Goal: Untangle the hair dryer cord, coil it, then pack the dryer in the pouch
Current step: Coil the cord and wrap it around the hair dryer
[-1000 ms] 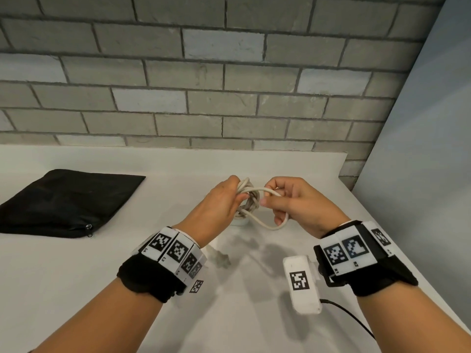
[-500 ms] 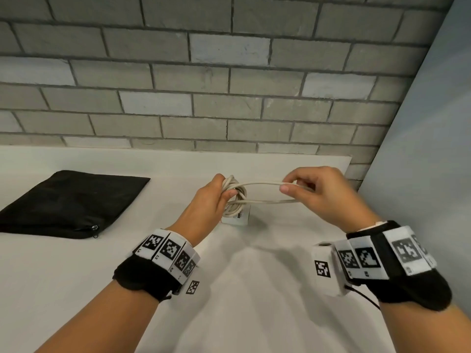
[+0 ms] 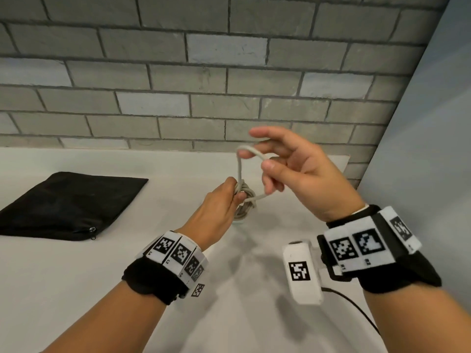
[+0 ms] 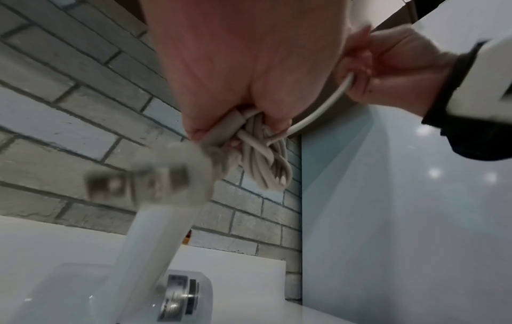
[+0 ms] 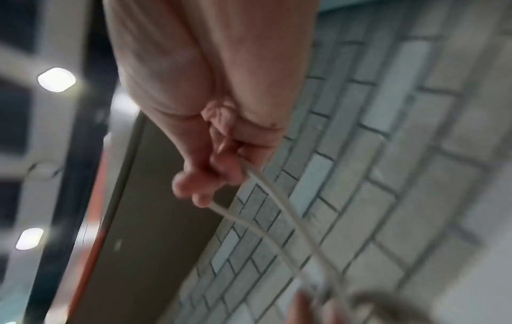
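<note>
Nearest to me, my left hand closes its grip round the bundle of cord, fingers curled over the wound turns so they cannot spring loose while I work on the free length. In the left wrist view the bundle hangs below my fingers, and a blurred plug juts out beside it, so I judge that end is trapped in the same grip.

A little further out and higher, my right hand holds one loop of the cord lifted above the bundle. The loop passes over my fingertips, pinched lightly between thumb and fingers, the rest of the hand relaxed and spread. I keep it raised and apart from the left hand so the loop stands open and I can see where it crosses the bundle; that suggests I am either freeing a turn or laying a wrap round the coil, and I cannot tell which.

Below my left hand, the hair dryer stands on the bench, white handle rising toward the bundle; the head view hides it behind my hand.

Further left, well apart from my hands, the black pouch lies flat on the bench, its zip pull at the near corner. It waits for the last step. Behind everything runs the grey brick wall.
</note>
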`<state>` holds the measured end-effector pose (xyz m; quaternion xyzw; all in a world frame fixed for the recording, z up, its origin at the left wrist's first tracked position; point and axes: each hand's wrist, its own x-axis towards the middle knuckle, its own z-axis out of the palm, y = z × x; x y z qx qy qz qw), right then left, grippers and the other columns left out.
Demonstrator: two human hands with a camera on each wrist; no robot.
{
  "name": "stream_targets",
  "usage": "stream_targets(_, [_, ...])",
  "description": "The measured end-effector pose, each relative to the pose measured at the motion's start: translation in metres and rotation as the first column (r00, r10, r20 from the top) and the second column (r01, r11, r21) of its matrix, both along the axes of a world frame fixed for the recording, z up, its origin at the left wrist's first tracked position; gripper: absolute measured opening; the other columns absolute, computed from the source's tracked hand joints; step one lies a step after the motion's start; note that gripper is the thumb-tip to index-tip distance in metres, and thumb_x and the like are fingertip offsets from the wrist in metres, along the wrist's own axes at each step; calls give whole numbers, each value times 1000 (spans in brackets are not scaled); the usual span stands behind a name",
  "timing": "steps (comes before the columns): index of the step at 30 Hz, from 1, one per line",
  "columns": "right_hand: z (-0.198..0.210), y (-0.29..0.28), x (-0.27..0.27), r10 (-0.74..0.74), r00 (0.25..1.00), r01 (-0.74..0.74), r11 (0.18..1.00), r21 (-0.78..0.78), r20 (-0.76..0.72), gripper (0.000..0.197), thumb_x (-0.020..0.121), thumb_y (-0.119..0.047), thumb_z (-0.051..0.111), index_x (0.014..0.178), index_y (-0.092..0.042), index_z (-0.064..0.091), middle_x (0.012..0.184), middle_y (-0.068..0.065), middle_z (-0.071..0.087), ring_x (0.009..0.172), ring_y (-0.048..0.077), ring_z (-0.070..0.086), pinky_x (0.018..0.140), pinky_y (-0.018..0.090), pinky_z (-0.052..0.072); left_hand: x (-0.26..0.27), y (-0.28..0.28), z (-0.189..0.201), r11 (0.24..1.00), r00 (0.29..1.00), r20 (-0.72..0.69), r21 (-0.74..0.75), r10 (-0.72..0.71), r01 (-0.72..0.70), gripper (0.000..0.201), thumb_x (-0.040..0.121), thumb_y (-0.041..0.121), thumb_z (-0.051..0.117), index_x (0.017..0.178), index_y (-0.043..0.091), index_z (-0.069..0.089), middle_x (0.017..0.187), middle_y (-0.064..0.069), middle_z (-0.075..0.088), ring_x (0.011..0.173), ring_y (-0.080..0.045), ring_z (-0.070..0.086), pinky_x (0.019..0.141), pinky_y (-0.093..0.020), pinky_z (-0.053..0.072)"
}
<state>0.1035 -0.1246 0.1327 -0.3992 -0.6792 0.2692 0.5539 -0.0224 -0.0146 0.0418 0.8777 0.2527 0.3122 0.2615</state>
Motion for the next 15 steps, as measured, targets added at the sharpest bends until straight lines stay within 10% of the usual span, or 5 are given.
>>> stream_targets(5, [0, 5, -7, -502, 793, 331, 830, 448, 346, 32, 88, 1, 48, 117, -9, 56, 99, -13, 59, 82, -12, 54, 76, 3, 39, -2, -1, -3, 998, 999, 24, -54, -29, 31, 20, 95, 36, 32, 80, 23, 35, 74, 13, 49, 68, -5, 49, 59, -16, 36])
stream_targets(11, [-9, 14, 21, -578, 576, 398, 816, 419, 578, 34, 84, -1, 44, 115, -10, 57, 80, 1, 63, 75, -1, 32, 71, 6, 33, -13, 3, 0, 970, 994, 111, -236, -22, 48, 23, 96, 31, 35, 76, 21, 35, 66, 7, 48, 52, -5, 47, 50, -22, 40])
stream_targets(15, [-5, 5, 21, -580, 661, 422, 812, 404, 476, 21, 86, -12, 47, 96, -12, 65, 74, -25, 53, 71, 0, 43, 64, 10, 33, -14, 1, 4, 990, 999, -5, -136, -34, 33, 23, 96, 34, 34, 73, 29, 32, 67, 11, 49, 60, -7, 49, 53, -21, 41])
